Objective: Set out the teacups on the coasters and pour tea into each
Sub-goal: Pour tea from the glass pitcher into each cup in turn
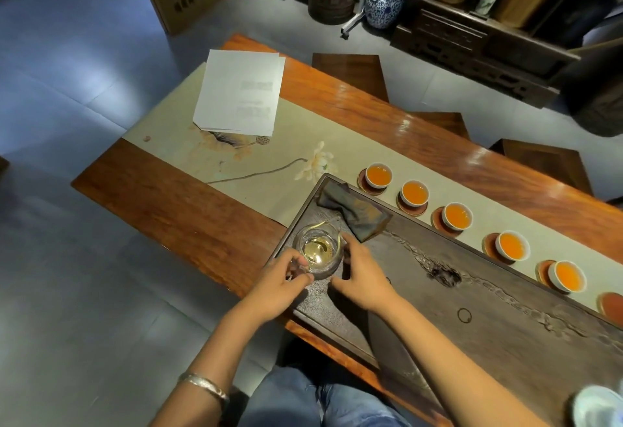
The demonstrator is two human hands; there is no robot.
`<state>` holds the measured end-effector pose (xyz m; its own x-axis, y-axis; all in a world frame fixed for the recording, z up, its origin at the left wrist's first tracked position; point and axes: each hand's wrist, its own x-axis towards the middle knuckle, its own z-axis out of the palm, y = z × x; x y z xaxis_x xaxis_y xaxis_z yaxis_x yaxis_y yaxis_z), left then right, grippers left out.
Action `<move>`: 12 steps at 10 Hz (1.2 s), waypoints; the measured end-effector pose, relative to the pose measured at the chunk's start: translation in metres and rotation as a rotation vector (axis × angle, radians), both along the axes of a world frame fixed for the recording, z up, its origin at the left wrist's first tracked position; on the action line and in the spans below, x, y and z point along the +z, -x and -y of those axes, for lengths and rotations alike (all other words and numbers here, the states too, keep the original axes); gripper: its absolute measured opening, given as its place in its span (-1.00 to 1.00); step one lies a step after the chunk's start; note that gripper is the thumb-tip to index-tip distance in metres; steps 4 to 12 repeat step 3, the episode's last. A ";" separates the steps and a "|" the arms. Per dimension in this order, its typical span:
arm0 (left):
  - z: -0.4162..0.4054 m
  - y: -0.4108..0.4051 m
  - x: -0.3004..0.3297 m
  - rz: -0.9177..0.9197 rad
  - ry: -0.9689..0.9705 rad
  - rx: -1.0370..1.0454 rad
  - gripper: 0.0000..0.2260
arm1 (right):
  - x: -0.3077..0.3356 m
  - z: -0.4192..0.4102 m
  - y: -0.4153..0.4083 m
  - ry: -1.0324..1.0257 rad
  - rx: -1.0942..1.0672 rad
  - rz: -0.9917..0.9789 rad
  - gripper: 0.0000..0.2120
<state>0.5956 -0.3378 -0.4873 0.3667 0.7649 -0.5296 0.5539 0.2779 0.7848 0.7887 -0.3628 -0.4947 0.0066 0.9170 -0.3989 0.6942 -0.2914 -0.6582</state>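
Observation:
A glass pitcher (318,251) with only a little pale tea at its bottom stands at the left end of the dark tea tray (499,312). My left hand (281,283) pinches its handle at the near left. My right hand (359,269) rests against its right side, fingers spread. Several white teacups holding orange tea, among them one (378,175) at the left and one (567,276) further right, sit on brown coasters in a row beyond the tray. One more coaster (612,303) at the right edge bears no cup.
A folded dark cloth (352,212) lies on the tray just beyond the pitcher. White papers (239,92) lie on the cream table runner (256,163). Wooden stools stand beyond the table. A white-and-blue vessel (598,406) shows at the bottom right corner.

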 end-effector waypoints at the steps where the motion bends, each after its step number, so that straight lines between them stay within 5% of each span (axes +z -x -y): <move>1: -0.004 0.006 0.016 -0.222 -0.180 -0.076 -0.77 | 0.004 0.006 -0.008 0.054 -0.025 0.054 -0.20; 3: -0.015 -0.010 0.046 -0.227 -0.511 -0.090 -0.72 | 0.014 0.022 -0.029 0.014 -0.134 0.067 -0.39; 12: -0.015 -0.010 0.046 -0.227 -0.511 -0.090 -0.72 | 0.014 0.022 -0.029 0.014 -0.134 0.067 -0.39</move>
